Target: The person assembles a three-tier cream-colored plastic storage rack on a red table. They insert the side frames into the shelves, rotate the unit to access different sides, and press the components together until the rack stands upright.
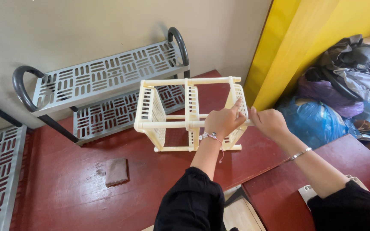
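**Two hands at the right end of a cream plastic rack**

The left hand (pixel 223 122) is closed over the near top rail of the cream plastic rack (pixel 189 115), fingers curled round the bar and the index finger stretched up against the perforated right end panel (pixel 237 112). The right hand (pixel 270 122) sits just beside it, fingers pinched on the tip of the same rail where it sticks out past that panel. So the rack lies directly under and ahead of both hands, its right end in their grip and the rest reaching away to the left.

To do this well, I judge the left hand should keep the rail steady while the right works squarely along the bar's line, since the thin plastic joint could twist or pop if pushed at an angle.

The rack stands upright on a dark red surface (pixel 65 192), with a small brown cloth pad (pixel 116 171) lying near in front and to the left. Behind it, against the wall, stands a grey slotted metal shelf (pixel 103 81) with black curved ends. To the right, past a yellow panel (pixel 287 47), bags and bundled clothes (pixel 347 81) are heaped
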